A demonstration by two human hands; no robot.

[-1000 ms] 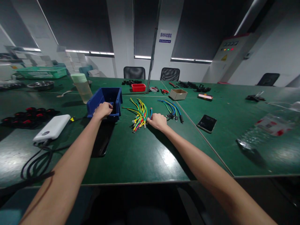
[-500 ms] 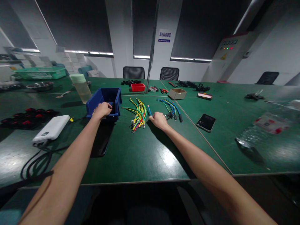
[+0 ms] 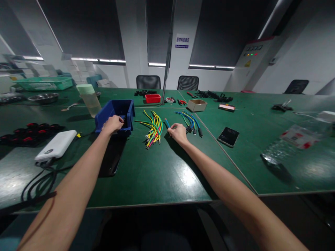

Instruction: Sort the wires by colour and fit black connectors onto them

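Note:
My left hand (image 3: 112, 124) rests on the front rim of a blue plastic bin (image 3: 116, 111), fingers curled over the edge into the bin; what they hold is hidden. My right hand (image 3: 178, 132) lies on the green table, fingers pinched on the lower end of a short blue wire (image 3: 166, 122). A bundle of yellow, green and red wires with ring terminals (image 3: 153, 129) lies just left of that hand. A second bundle of blue and green wires (image 3: 190, 121) lies just right of it.
A white power bank (image 3: 56, 145) with black cables, a black tablet (image 3: 112, 157), red-and-black parts (image 3: 28, 129), a lidded cup (image 3: 89, 95), a phone (image 3: 228, 136), a cardboard box (image 3: 196, 105), a red tray (image 3: 153, 98) and a plastic bottle (image 3: 290, 141) are spread over the table.
My right hand has drawn the blue wire a little to the right, away from the yellow bundle. The left hand stays on the bin rim. The camera shifted slightly.

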